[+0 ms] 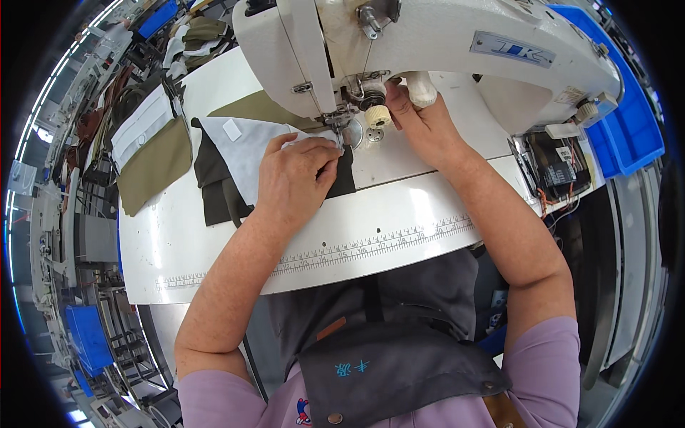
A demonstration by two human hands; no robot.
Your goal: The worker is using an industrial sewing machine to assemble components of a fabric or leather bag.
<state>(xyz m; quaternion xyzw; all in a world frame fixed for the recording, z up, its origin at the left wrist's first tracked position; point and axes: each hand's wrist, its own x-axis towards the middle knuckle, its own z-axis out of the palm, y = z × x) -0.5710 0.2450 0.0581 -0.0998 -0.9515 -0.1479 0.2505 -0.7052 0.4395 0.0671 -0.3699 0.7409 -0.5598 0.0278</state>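
My left hand (296, 171), fingers bent and closed, holds a white fabric piece (239, 160) beside the needle and presser foot (339, 127) of a white sewing machine (485, 50). Dark fabric (217, 200) lies under the white piece, with olive fabric (250, 103) behind it; a small white tab (232, 130) sits on the white piece. My right hand (424, 125) is curled behind the cream knob (377, 118), near a rounded white handle (422, 89); what its fingertips grip is hidden.
Stacked olive and white pieces (153, 160) lie on the table (357, 246) at left, fabric piles (200, 39) beyond. A blue tray (628, 143) and black electrical unit (560, 167) are at right. A blue bin (89, 339) stands lower left.
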